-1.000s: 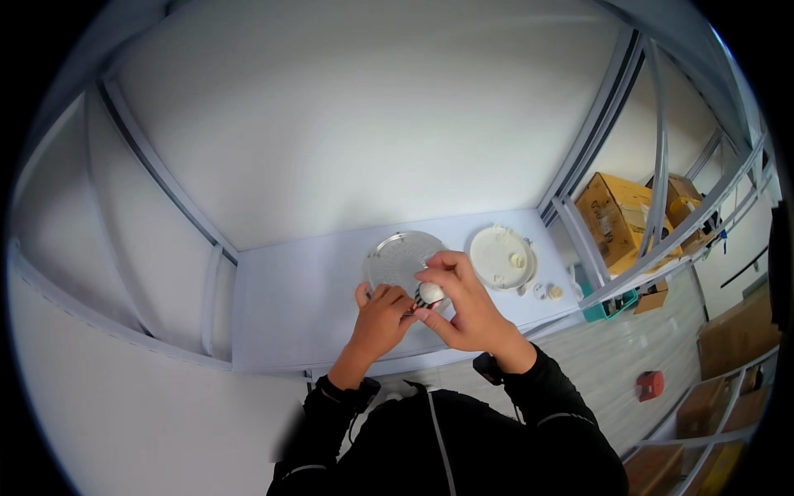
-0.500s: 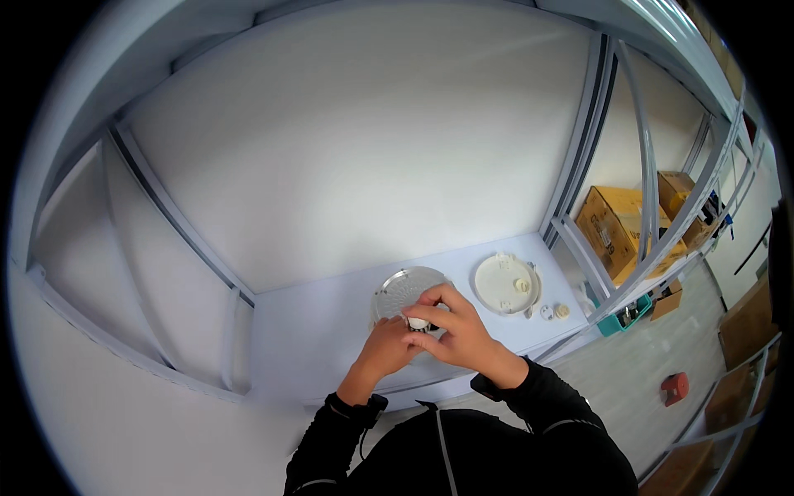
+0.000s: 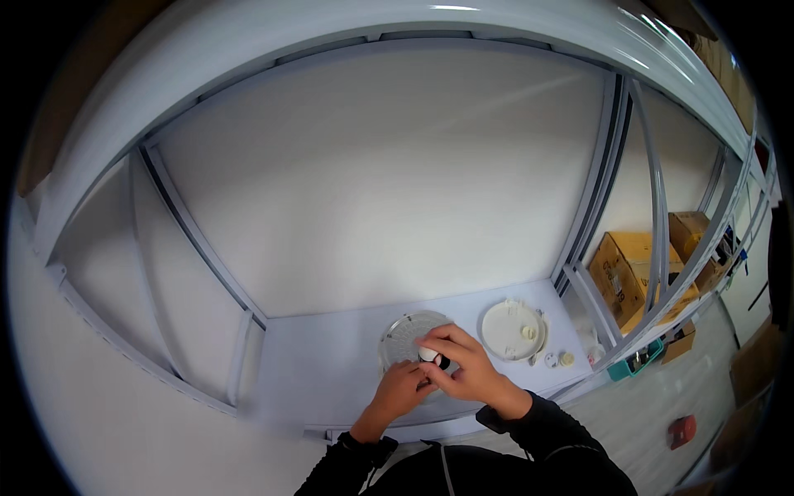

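Head: cream piece [image 3: 528, 332] in tray [image 3: 503, 332] near hand [image 3: 473, 368]

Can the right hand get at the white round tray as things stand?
Likely yes: nothing visible stands between the right hand and the white tray, though the hand's fingers hold a small white part.

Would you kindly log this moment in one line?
right hand: holding white-and-dark part | left hand: beside it | on table: white dish
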Motion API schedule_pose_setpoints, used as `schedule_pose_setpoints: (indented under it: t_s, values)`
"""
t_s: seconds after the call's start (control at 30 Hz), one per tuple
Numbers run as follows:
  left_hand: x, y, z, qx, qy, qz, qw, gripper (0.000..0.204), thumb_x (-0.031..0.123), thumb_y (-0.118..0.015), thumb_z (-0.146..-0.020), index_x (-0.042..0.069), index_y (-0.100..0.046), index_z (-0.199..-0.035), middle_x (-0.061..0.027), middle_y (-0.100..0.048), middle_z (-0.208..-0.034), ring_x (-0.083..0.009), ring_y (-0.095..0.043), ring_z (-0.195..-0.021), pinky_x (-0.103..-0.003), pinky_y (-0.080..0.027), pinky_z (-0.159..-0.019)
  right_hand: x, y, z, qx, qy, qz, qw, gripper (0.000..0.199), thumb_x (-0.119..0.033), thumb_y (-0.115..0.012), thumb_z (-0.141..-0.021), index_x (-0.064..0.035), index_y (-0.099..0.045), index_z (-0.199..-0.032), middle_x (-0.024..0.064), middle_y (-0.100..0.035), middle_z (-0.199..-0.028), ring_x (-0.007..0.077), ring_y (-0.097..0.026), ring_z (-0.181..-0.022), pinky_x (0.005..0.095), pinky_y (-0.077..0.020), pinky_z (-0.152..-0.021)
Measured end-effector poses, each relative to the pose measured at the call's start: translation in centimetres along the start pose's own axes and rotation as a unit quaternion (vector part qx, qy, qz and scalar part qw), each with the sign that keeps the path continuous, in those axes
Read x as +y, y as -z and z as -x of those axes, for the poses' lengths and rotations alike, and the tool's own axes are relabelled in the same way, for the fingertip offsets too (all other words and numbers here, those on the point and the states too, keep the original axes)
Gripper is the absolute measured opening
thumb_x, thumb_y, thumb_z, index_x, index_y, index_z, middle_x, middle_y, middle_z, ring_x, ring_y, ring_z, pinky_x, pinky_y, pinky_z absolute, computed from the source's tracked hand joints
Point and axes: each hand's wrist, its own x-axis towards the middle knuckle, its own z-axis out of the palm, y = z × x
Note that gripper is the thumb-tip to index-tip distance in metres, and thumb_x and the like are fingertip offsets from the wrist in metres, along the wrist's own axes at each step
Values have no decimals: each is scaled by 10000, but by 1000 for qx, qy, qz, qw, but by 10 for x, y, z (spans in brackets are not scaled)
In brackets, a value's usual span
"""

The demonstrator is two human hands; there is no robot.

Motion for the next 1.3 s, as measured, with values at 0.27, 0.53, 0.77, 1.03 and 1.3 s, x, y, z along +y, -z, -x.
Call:
schedule_pose_setpoints:
  t_s: [0.27, 0.53, 0.77, 1.03, 1.3]
  values:
    - [13, -35, -6, 52, 19, -124, 991, 228, 312, -766, -894, 92, -710, -918, -27, -687, -927, -275, -664, -892, -445, -480, -760, 14, 29, 9, 5, 116, 22, 993, 438, 3, -727, -869, -13, -698, -1305, 180, -642, -1250, 287, -666, -1040, 354, -559, -854]
    - [25, -39, -9, 35, 33, -165, 985, 214, 324, -748, -911, 118, -725, -960, -17, -693, -951, -267, -668, -912, -447, -481, -746, 13, 44, 15, 8, 74, -9, 997, 439, -19, -784, -842, 3, -716, -1275, 180, -661, -1239, 283, -675, -997, 350, -563, -839]
    - [17, -38, -11, 41, -2, -199, 979, 247, 340, -739, -931, 99, -722, -985, -47, -699, -965, -296, -676, -904, -470, -512, -724, 15, 48, 13, -26, 122, 43, 991, 463, 0, -720, -864, -13, -689, -1326, 169, -687, -1238, 320, -686, -1013, 390, -572, -843]
    - [23, -24, -20, -10, 19, -103, 994, 250, 288, -795, -884, 92, -713, -1015, -50, -702, -978, -296, -689, -919, -446, -553, -742, 7, 42, 5, 3, 71, -13, 997, 421, -48, -768, -875, -51, -725, -1294, 156, -663, -1259, 304, -672, -1060, 379, -559, -878]
    - [25, -16, -22, -35, 49, -65, 996, 267, 288, -818, -864, 78, -716, -995, -48, -708, -933, -291, -700, -906, -435, -560, -743, 12, 41, 6, -6, 70, 19, 997, 412, -18, -747, -872, -26, -716, -1283, 175, -647, -1293, 309, -668, -1071, 374, -554, -919]
